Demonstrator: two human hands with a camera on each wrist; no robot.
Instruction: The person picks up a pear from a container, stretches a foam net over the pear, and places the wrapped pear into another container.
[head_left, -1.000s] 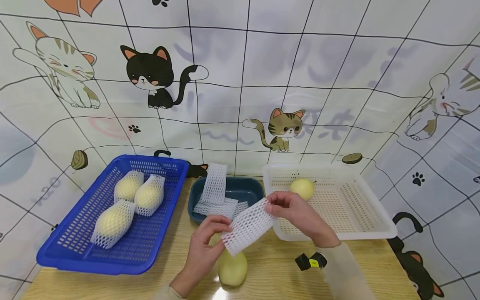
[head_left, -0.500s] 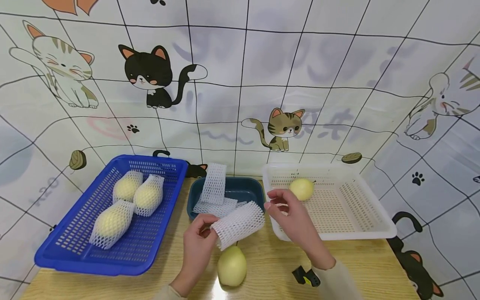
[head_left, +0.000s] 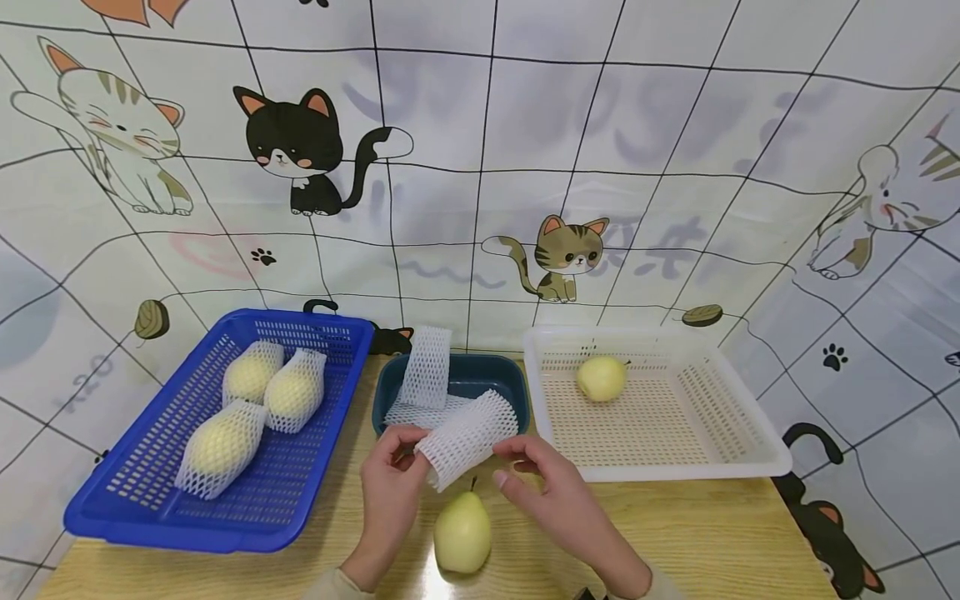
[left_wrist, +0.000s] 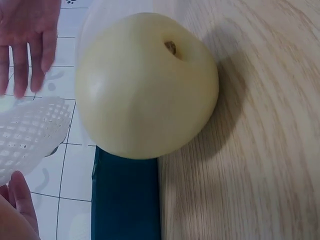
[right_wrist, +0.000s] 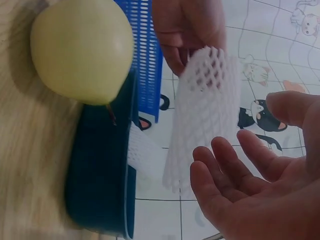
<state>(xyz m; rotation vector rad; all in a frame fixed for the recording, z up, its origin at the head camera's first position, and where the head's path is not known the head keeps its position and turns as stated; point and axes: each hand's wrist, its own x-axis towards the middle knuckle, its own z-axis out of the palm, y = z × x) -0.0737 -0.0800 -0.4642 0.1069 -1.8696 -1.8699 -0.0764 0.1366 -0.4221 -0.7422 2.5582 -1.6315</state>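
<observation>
The white tubular foam-net sleeve [head_left: 468, 438], pinched at one end by the left hand [head_left: 390, 487], is held up just beyond the round yellow-green pear [head_left: 462, 535]; the right hand [head_left: 553, 496], fingers loosely parted, grips nothing. Supported one-sidedly, the sleeve might sag or slip.

From where I stand, the net sleeve [head_left: 468, 437] looks like soft white plastic foam, matt, with a bumpy open mesh. The pear [head_left: 462, 533] under it has smooth, waxy skin with a mild shine, its stem [head_left: 474, 483] dry and woody. The table [head_left: 712, 533] shows wood grain under a glossy finish that throws back the light. The blue basket [head_left: 225, 533] and white basket [head_left: 675, 473] are perforated plastic; the dark tub [head_left: 487, 375] is smooth, solid-sided plastic.
</observation>
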